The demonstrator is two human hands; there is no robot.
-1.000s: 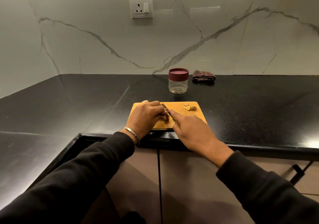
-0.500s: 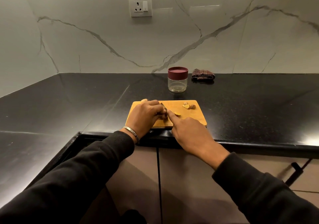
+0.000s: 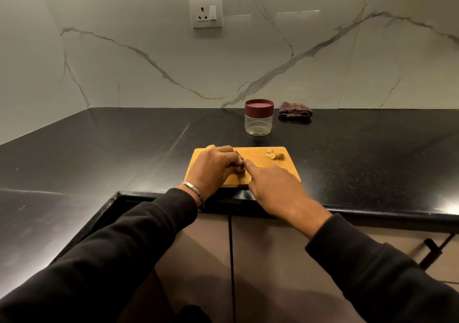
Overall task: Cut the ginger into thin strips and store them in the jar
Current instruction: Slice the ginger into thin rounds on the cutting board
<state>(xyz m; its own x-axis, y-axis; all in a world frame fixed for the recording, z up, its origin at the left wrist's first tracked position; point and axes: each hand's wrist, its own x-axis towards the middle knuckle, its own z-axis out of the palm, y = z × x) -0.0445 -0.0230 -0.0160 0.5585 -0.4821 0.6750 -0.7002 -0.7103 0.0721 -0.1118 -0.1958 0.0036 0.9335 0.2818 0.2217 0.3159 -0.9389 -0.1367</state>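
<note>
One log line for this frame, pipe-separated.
phase: slicing | left hand: grips ginger | right hand: holds knife | jar: lidded

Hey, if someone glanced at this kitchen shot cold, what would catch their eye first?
Probably the wooden cutting board at the counter's near edge, where the left hand grips a piece of ginger and the right hand works a knife beside it. Next, the clear jar behind the board, its maroon lid on, and the white wall socket above.
</note>
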